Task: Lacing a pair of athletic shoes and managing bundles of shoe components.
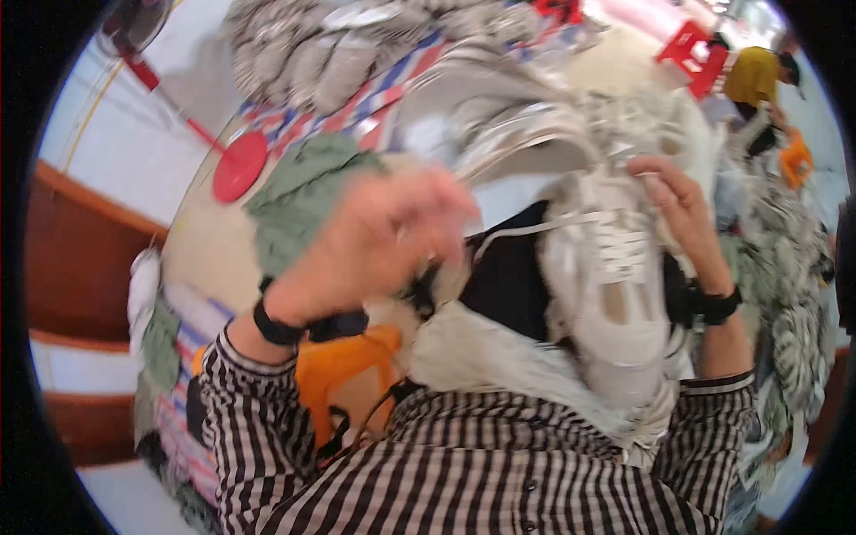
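A white lace-up sneaker (pixel 621 334) lies in front of me, right of the middle, its rounded end toward my body. Its white shoelace (pixel 621 250) crosses the upper in several rows, and one loose stretch runs out to the left over black cloth. My right hand (pixel 682 201) is at the far right of the lacing, thumb and forefinger pinched on a bit of the shoelace. Raised to the left of the shoe, my left hand (pixel 392 232) is smeared by motion. Its fingers look curled, but whether they hold anything cannot be made out.
Green cloth (pixel 303 196) and an orange plastic stool (pixel 348 366) are on the left. Beyond lie piled grey shoe pieces (pixel 308 58) on a striped sheet. A red round-based stand (pixel 241 165) is far left. More piles (pixel 789 267) and another person (pixel 753 85) are at right.
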The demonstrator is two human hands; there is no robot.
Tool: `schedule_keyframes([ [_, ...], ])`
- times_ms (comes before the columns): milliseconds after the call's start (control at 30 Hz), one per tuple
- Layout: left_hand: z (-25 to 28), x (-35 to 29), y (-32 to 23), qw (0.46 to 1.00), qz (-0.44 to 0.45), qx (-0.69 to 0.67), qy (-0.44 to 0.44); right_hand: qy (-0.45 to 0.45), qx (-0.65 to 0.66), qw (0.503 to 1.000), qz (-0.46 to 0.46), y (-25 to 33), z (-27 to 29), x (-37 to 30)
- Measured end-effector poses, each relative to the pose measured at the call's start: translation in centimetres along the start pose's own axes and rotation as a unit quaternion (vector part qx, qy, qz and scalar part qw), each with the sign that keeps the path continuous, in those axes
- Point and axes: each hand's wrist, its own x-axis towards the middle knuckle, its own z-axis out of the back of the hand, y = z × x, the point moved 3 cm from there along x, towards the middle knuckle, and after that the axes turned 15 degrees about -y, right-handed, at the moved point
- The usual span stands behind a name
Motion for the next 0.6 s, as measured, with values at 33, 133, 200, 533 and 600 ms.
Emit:
schedule_keyframes([
  [33,2.4,0.5,-1.2,0.995,-0.003,-0.024,-0.101,0.019,0.023,0.999,-0.024,-0.8,-0.4,0.4],
  [133,9.0,2.6,5.1,0.968,0.006,-0.096,-0.23,0.036,0.038,0.993,-0.105,-2.9,-1.4,0.0],
  [200,12.0,3.2,12.1,0.963,0.082,-0.04,-0.252,0.045,0.019,0.993,-0.107,-2.0,-1.6,0.6],
  [533,9.0,-10.0,46.5,0.823,0.324,0.457,-0.093,0.02,-0.082,0.988,-0.131,-1.1,-1.3,-0.3],
  [600,5.9,-8.8,47.6,0.815,0.365,0.442,-0.086,0.049,-0.115,0.984,-0.126,-1.0,-0.4,-0.5],
])
